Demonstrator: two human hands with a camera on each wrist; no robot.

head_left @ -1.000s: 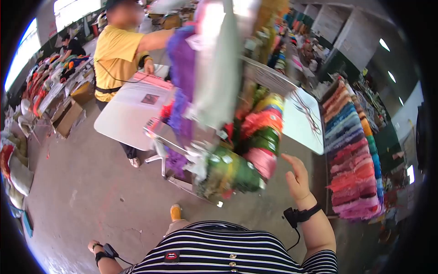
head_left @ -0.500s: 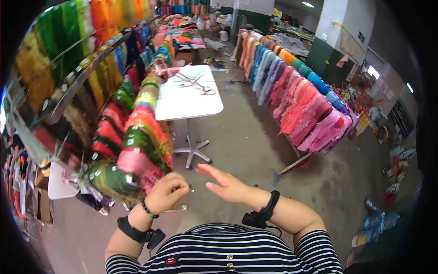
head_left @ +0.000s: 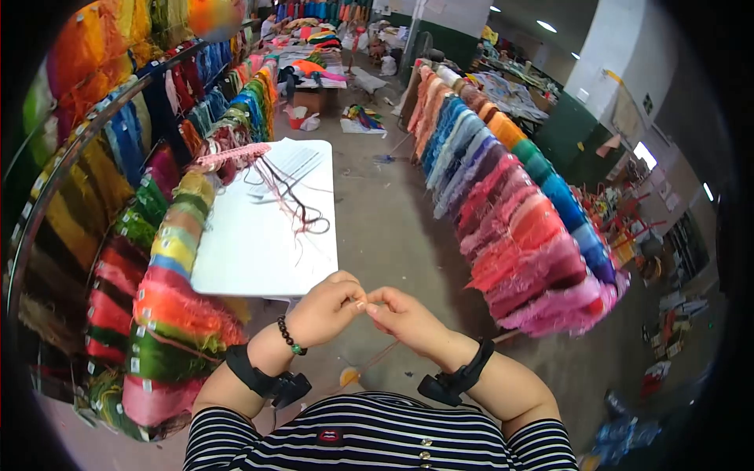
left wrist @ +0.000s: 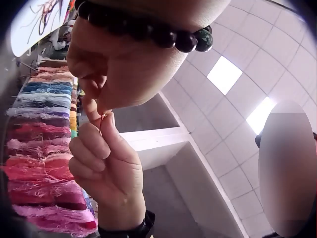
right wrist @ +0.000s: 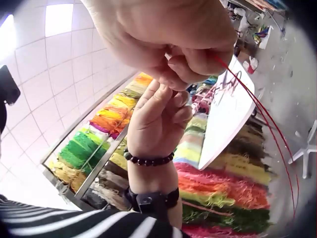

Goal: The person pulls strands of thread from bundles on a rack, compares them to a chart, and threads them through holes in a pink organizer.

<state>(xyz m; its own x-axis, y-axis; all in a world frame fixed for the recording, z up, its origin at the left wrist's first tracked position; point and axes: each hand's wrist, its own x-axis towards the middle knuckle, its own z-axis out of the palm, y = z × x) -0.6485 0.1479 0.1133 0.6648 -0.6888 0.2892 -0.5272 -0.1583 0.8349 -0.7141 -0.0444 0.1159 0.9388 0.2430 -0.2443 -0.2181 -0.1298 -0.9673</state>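
Note:
My left hand point(head_left: 323, 312), with a dark bead bracelet point(head_left: 287, 336) at the wrist, and my right hand point(head_left: 412, 322) meet fingertip to fingertip in front of my body. Both pinch a thin red thread point(right wrist: 253, 95) between thumb and forefinger. In the left wrist view a short bit of the thread shows between the fingertips of the two hands. From the right hand two long red strands trail down and away in the right wrist view. The ends inside the fingers are hidden.
A white table point(head_left: 236, 255) stands ahead, bearing dark and pink cords point(head_left: 294, 200) and a pink woven strip point(head_left: 232, 157). Racks of coloured yarn skeins line the left point(head_left: 184, 314) and the right point(head_left: 534, 228), with a grey floor aisle point(head_left: 377, 235) between.
The view has swung right, away from the person in yellow, toward the table and aisle. My hands, apart earlier, have come together at the fingertips on the red thread.

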